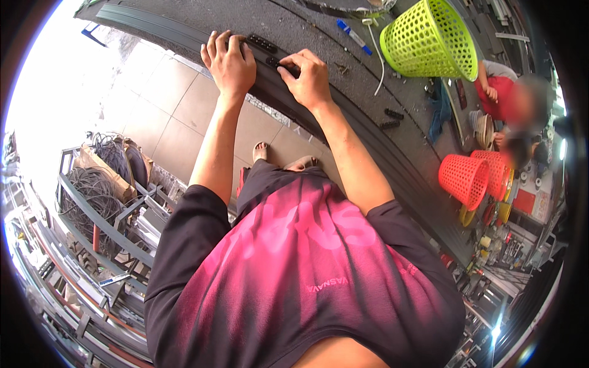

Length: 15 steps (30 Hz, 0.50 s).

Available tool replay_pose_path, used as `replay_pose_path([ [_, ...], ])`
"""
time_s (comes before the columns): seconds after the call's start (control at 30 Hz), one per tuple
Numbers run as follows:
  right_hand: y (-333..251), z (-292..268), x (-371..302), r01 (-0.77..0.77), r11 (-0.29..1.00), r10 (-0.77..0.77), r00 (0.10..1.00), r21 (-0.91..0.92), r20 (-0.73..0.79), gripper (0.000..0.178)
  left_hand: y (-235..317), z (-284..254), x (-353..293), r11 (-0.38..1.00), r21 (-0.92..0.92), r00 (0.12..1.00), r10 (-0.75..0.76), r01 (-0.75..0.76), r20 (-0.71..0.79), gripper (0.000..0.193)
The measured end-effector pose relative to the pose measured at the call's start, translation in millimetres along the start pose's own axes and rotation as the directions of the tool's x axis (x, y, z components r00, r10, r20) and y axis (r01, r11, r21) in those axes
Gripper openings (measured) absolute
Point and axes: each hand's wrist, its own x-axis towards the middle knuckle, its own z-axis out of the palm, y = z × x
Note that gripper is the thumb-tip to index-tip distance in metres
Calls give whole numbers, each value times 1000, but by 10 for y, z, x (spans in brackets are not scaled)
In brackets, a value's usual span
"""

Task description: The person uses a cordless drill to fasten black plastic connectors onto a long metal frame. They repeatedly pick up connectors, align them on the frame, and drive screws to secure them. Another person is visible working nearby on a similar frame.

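Observation:
My left hand (232, 64) rests on a long dark grey metal profile (178, 32) at the near edge of the workbench, fingers bent and slightly apart. Just right of its fingertips lies a small black ridged part (262, 43) on the profile. With thumb and forefinger, my right hand (308, 76) pinches a second small black part (272, 62), also against the profile. Farther right on the bench lie two more such black parts (392, 115).
A green perforated basket (423, 40), a blue marker (354, 37) and a white cable (381, 67) are on the bench. Red baskets (464, 181) stand at the right, near another person (512, 101). A metal rack (104, 224) with wire coils stands at the left over tiled floor (178, 101).

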Motion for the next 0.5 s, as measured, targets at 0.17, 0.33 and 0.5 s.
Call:
replay_pose_path([
  [0.17, 0, 5, -54, -65, 998, 65, 998, 28, -11, 15, -44, 44, -20, 998, 56, 999, -13, 11, 47, 27],
  [0.33, -8, 14, -48, -110, 994, 110, 994, 15, 3, 15, -65, 73, -23, 999, 29, 1000, 20, -20, 12, 26],
  [0.5, -5, 48, -46, -103, 995, 103, 995, -4, -15, 15, -77, 79, -32, 1000, 29, 999, 8, -9, 41, 28],
])
